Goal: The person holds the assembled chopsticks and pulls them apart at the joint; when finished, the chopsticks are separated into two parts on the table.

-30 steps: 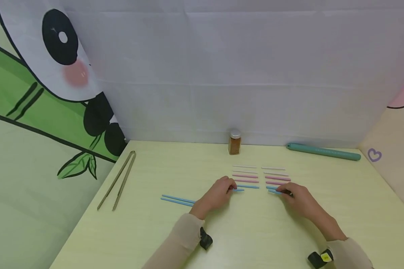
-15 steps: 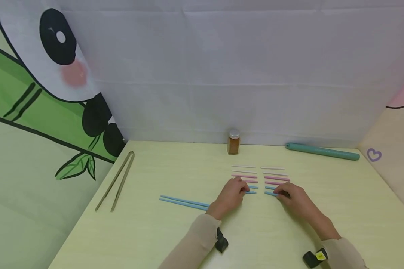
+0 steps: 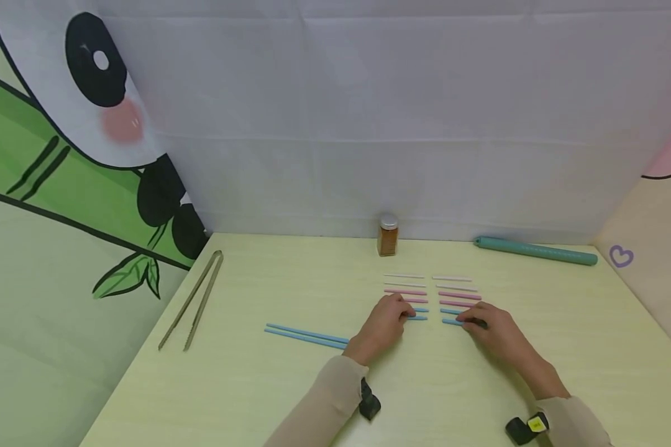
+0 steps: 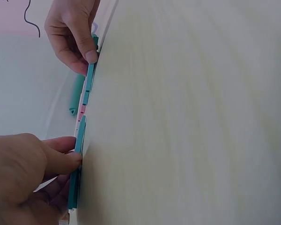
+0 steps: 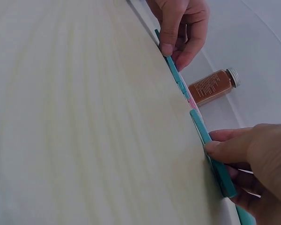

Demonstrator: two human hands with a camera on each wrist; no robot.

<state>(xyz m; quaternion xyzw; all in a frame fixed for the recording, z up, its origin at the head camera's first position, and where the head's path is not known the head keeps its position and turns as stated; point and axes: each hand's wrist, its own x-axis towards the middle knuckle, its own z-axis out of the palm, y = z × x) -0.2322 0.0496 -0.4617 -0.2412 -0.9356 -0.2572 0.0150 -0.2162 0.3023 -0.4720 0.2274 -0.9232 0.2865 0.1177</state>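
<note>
Between thumb and fingers my left hand (image 3: 384, 321) pinches a thin blue stick (image 4: 75, 183) lying along the tabletop. My right hand (image 3: 493, 329) pinches a similar blue stick (image 5: 220, 171); the inner ends of both face each other across a narrow gap. Behind them, short sticks lie in two side-by-side columns: a blue stick (image 3: 450, 311), pink sticks (image 3: 405, 292) and white sticks (image 3: 453, 279). The left hand's fingers partly cover the nearest sticks of the left column. Two blue sticks (image 3: 302, 335) lie together left of the left hand, their right ends hidden behind its wrist.
Metal tongs (image 3: 196, 298) lie near the table's left edge. At the back stands a spice jar (image 3: 388, 239) with a silver lid. A green rod (image 3: 537, 250) lies at the back right, close to the white cloth backdrop (image 3: 335, 124).
My left hand has slid right with its blue stick, bringing it under the left column. The right hand's stick has shifted slightly toward the front, widening its gap from the blue one behind.
</note>
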